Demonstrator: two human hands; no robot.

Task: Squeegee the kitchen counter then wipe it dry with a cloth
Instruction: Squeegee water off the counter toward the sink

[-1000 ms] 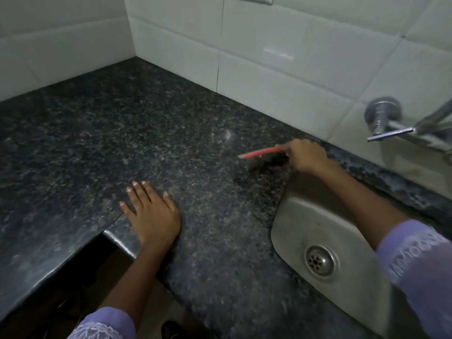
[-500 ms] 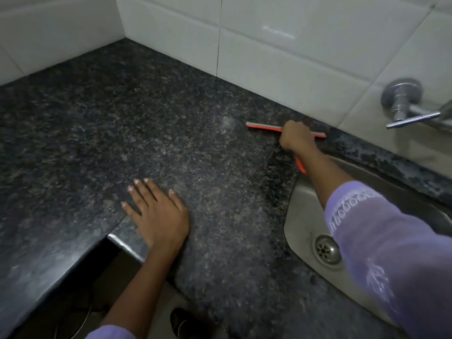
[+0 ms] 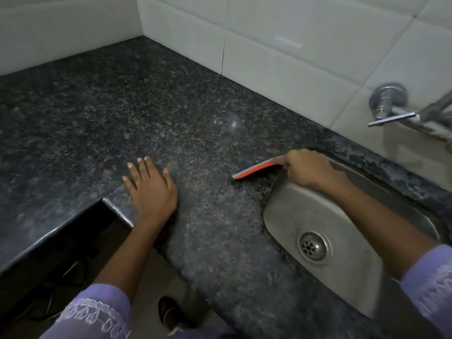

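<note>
I can read no brand, label or writing anywhere; the sleeve trim shows only a white embroidered pattern.

My left hand [image 3: 152, 189] lies flat, palm down, on the counter [image 3: 122, 113], fingers straight and spread a little, pointing away from me toward the wall. It sits just beside the inner corner where the counter edge steps back. The forearm runs straight back to a lilac sleeve [image 3: 97, 311] at the bottom of the view.

My right hand [image 3: 310, 168] is curled into a closed grip around the handle of the squeegee [image 3: 256, 170], knuckles up, wrist over the far left corner of the sink [image 3: 325, 216]. The forearm crosses the basin diagonally back to the other lilac sleeve at the right edge. The handle itself is hidden inside the fist.

The squeegee blade is a long narrow strip, red-orange with a grey edge along its upper side, sticking out leftward from the fist. It lies low on the counter just beside the sink's left rim, its free end pointing toward my left hand, with bare counter between them. Whether the edge presses on the stone I cannot tell.

The counter is dark speckled granite. A tap [image 3: 391, 106] juts from the white tiles [image 3: 281, 33] above the sink.
</note>
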